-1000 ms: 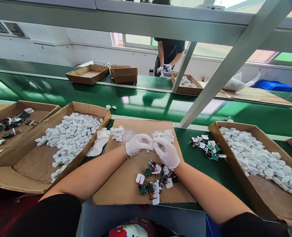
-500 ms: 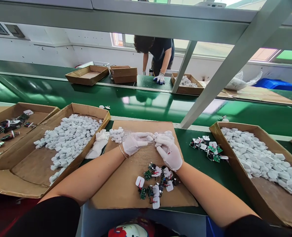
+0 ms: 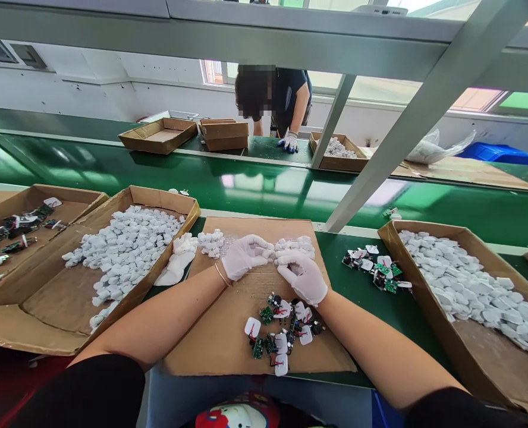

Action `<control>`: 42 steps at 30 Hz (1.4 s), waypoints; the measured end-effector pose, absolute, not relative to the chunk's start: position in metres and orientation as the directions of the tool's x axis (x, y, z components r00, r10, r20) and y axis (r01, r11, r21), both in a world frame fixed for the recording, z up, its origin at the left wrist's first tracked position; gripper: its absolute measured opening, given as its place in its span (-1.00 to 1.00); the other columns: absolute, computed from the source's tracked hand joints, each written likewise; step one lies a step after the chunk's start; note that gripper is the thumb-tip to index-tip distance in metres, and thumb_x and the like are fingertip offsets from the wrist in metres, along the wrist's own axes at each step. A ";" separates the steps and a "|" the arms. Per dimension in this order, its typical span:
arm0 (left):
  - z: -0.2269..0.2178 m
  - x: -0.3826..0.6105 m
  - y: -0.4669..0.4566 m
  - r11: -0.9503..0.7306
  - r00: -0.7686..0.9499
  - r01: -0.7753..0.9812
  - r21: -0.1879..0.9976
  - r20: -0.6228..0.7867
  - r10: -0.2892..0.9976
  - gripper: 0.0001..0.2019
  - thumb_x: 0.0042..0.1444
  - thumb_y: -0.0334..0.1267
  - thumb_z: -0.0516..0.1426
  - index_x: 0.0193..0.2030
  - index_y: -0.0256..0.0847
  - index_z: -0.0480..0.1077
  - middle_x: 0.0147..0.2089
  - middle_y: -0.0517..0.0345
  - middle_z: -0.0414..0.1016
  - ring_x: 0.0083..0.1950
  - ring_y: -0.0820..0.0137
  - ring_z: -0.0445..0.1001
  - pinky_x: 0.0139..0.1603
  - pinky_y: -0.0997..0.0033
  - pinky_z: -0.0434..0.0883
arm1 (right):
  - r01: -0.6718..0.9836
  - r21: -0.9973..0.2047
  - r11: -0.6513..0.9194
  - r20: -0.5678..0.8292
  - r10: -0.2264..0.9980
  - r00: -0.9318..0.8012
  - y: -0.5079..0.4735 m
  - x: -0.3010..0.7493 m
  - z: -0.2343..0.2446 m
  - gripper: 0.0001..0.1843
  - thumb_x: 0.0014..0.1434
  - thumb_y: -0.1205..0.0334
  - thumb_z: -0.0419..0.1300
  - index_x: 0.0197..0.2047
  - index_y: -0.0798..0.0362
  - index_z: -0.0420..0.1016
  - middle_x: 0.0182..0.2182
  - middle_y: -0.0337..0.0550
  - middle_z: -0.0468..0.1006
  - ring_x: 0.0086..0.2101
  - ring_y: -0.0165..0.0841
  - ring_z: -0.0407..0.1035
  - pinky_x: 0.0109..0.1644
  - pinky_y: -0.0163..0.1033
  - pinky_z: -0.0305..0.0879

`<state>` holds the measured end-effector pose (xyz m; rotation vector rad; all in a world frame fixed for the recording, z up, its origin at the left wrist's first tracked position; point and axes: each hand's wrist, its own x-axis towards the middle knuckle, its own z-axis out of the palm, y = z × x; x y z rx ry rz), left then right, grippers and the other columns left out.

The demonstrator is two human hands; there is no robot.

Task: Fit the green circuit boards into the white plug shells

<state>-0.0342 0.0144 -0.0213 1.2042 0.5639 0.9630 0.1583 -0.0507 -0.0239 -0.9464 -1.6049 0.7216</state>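
My left hand, in a thin white glove, is closed in a pinch over the upper part of a cardboard sheet. My right hand, gloved alike, is bent with its fingertips together, almost meeting the left ones. Whatever lies between the fingertips is too small and white to make out. Just beyond my right hand is a pile of small white plastic pieces. Left of my left hand sits a smaller white pile. Nearer me on the sheet lie several green circuit boards with white pads and red wires.
Boxes of white pieces stand at left and right. A box of circuit boards is far left. A crumpled white cloth lies beside the sheet. Right, more circuit boards. A slanted metal post crosses ahead. A person leans beyond the conveyor.
My left fingers have gone from stretched out to curled in a pinch. My right hand has drawn back slightly from the white pile, towards the left fingertips.
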 end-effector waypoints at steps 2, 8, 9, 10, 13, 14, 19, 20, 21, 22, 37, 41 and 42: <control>-0.023 -0.034 0.014 -0.034 0.494 -0.254 0.967 0.160 0.854 -0.68 -0.18 -0.30 0.40 -0.27 -0.31 0.47 -0.16 -0.02 0.57 -0.15 0.34 0.56 0.01 0.20 0.48 | 0.212 -0.837 0.505 0.488 0.863 -0.128 -0.052 0.158 -0.023 -0.95 0.12 0.30 0.23 -0.29 0.01 0.48 -0.23 -0.08 0.59 -0.15 -0.27 0.48 0.00 -0.11 0.42; -0.019 -0.037 0.012 -0.140 0.564 -0.176 0.974 0.216 0.797 -0.73 -0.09 -0.25 0.35 -0.24 -0.33 0.53 0.12 -0.19 0.44 0.02 0.25 0.51 0.09 0.22 0.46 | 0.219 -0.814 0.538 0.513 0.843 -0.164 -0.049 0.160 -0.027 -0.94 0.12 0.32 0.23 -0.28 0.02 0.48 -0.24 -0.09 0.58 -0.16 -0.29 0.47 0.01 -0.10 0.39; -0.018 -0.037 0.012 -0.137 0.577 -0.172 0.975 0.213 0.788 -0.73 -0.08 -0.26 0.35 -0.22 -0.32 0.54 0.15 -0.19 0.41 0.04 0.24 0.51 0.10 0.22 0.46 | 0.212 -0.815 0.540 0.514 0.841 -0.167 -0.049 0.160 -0.028 -0.94 0.12 0.32 0.22 -0.28 0.02 0.48 -0.25 -0.09 0.58 -0.16 -0.28 0.47 0.00 -0.10 0.39; -0.018 -0.038 0.012 -0.141 0.587 -0.175 0.974 0.219 0.780 -0.73 -0.08 -0.27 0.35 -0.21 -0.31 0.54 0.16 -0.19 0.41 0.06 0.23 0.50 0.11 0.22 0.45 | 0.204 -0.816 0.540 0.514 0.841 -0.168 -0.048 0.160 -0.028 -0.94 0.13 0.32 0.22 -0.28 0.02 0.47 -0.25 -0.09 0.58 -0.16 -0.28 0.47 0.00 -0.10 0.39; -0.021 -0.037 0.012 -0.178 0.575 -0.194 0.965 0.258 0.776 -0.77 -0.08 -0.31 0.35 -0.26 -0.31 0.53 0.07 -0.14 0.48 0.07 0.26 0.49 0.12 0.23 0.44 | 0.189 -0.825 0.533 0.509 0.846 -0.162 -0.049 0.159 -0.027 -0.93 0.12 0.32 0.23 -0.28 0.01 0.48 -0.26 -0.11 0.57 -0.17 -0.27 0.46 -0.01 -0.11 0.39; -0.022 -0.036 0.013 -0.182 0.557 -0.198 0.963 0.263 0.788 -0.78 -0.09 -0.32 0.35 -0.28 -0.31 0.50 0.01 -0.11 0.51 0.03 0.29 0.51 0.11 0.24 0.44 | 0.181 -0.835 0.520 0.499 0.854 -0.151 -0.049 0.159 -0.026 -0.94 0.11 0.32 0.23 -0.28 0.01 0.47 -0.27 -0.11 0.57 -0.17 -0.27 0.46 -0.01 -0.11 0.40; -0.024 -0.034 0.012 -0.049 0.514 -0.203 0.978 0.149 0.845 -0.60 -0.15 -0.40 0.37 -0.17 -0.28 0.34 -0.12 0.02 0.53 -0.25 0.49 0.53 -0.13 0.40 0.48 | 0.056 -0.931 0.360 0.360 0.933 -0.009 -0.049 0.155 -0.030 -0.83 0.10 0.25 0.28 -0.20 0.00 0.44 -0.20 -0.06 0.56 -0.15 -0.23 0.48 0.02 -0.05 0.42; -0.024 -0.034 0.012 -0.039 0.516 -0.192 0.981 0.134 0.846 -0.58 -0.16 -0.41 0.37 -0.15 -0.28 0.33 -0.12 0.03 0.52 -0.27 0.51 0.52 -0.16 0.42 0.48 | 0.015 -0.940 0.340 0.340 0.940 0.020 -0.049 0.155 -0.031 -0.77 0.08 0.25 0.29 -0.16 -0.01 0.43 -0.19 -0.06 0.56 -0.13 -0.22 0.49 0.04 -0.03 0.42; -0.023 -0.034 0.012 -0.045 0.514 -0.175 0.984 0.130 0.848 -0.57 -0.17 -0.42 0.37 -0.16 -0.28 0.32 -0.13 0.04 0.51 -0.28 0.51 0.51 -0.17 0.43 0.47 | -0.023 -0.944 0.328 0.327 0.944 0.040 -0.048 0.154 -0.032 -0.72 0.07 0.25 0.31 -0.13 -0.01 0.41 -0.18 -0.06 0.56 -0.12 -0.22 0.49 0.06 -0.02 0.41; -0.022 -0.034 0.011 -0.061 0.510 -0.154 0.986 0.132 0.850 -0.57 -0.18 -0.43 0.36 -0.16 -0.28 0.33 -0.15 0.05 0.50 -0.28 0.52 0.50 -0.17 0.44 0.47 | -0.052 -0.946 0.321 0.318 0.947 0.055 -0.048 0.154 -0.032 -0.68 0.05 0.25 0.32 -0.11 -0.02 0.39 -0.18 -0.06 0.56 -0.12 -0.22 0.49 0.07 0.00 0.41; -0.013 -0.036 0.013 -0.548 0.432 0.578 0.605 0.343 0.834 -0.81 0.05 -0.33 0.15 -0.16 -0.22 0.45 -0.19 0.05 0.55 -0.11 0.29 0.50 0.05 0.21 0.41 | -0.163 -0.933 0.322 0.284 0.934 0.217 -0.049 0.153 -0.023 -0.69 0.16 0.14 0.26 -0.04 0.02 0.41 -0.27 -0.10 0.57 -0.32 -0.30 0.52 -0.17 -0.07 0.50; -0.016 -0.039 0.019 -0.625 0.564 0.712 0.319 0.270 0.781 -0.68 0.12 -0.29 0.11 0.04 -0.18 0.44 0.12 -0.08 0.44 0.16 0.10 0.38 0.21 0.02 0.29 | -0.108 -0.938 0.329 0.291 0.918 0.271 -0.046 0.156 -0.023 -0.70 0.19 0.07 0.22 -0.06 0.03 0.46 -0.27 -0.12 0.54 -0.38 -0.35 0.50 -0.20 -0.09 0.50; -0.015 -0.040 0.020 -0.599 0.531 0.740 0.306 0.282 0.799 -0.63 0.11 -0.28 0.12 0.09 -0.20 0.41 0.19 -0.12 0.39 0.19 0.07 0.35 0.22 -0.01 0.28 | -0.112 -0.934 0.338 0.296 0.912 0.282 -0.046 0.156 -0.023 -0.70 0.16 0.09 0.25 -0.07 0.03 0.45 -0.23 -0.11 0.54 -0.36 -0.35 0.50 -0.19 -0.09 0.51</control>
